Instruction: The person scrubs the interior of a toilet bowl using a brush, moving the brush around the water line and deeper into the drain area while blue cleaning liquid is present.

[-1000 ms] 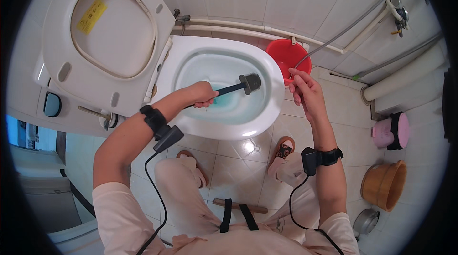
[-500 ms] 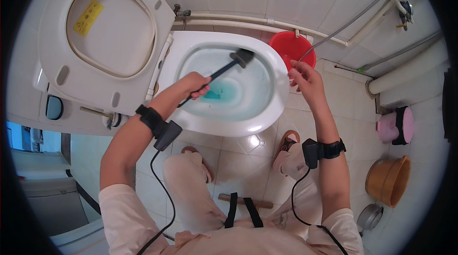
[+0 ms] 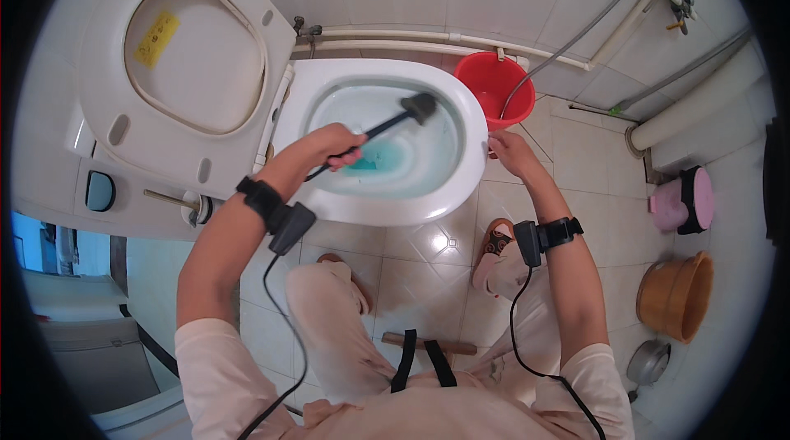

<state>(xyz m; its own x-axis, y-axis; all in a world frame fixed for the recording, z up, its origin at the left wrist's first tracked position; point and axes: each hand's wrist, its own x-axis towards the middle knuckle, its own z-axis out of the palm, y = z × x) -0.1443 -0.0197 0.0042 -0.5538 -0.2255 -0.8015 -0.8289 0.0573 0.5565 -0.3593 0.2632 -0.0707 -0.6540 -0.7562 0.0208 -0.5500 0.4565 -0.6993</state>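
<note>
My left hand (image 3: 339,146) is closed round the dark handle of a toilet brush (image 3: 385,125). The brush slants up to the right, its grey-black head (image 3: 421,108) against the inner wall of the white toilet bowl (image 3: 362,215), near the far right side. Blue-green water (image 3: 372,162) lies in the bottom of the bowl. Just at the bowl's right outer rim is my right hand (image 3: 512,152), fingers loosely bent with nothing seen in them; whether the fingertips touch the rim I cannot tell.
The raised seat and lid (image 3: 97,82) stand at the left. Beyond my right hand is a red bucket (image 3: 514,115) with a grey hose. A pink stool-like tub (image 3: 699,198) and a wooden basin (image 3: 676,296) line the right wall. Pipes (image 3: 395,34) run along the far wall.
My right hand has come down and inward to the bowl's rim, its fingers less spread. The brush head has shifted slightly along the inner wall, still in my left hand.
</note>
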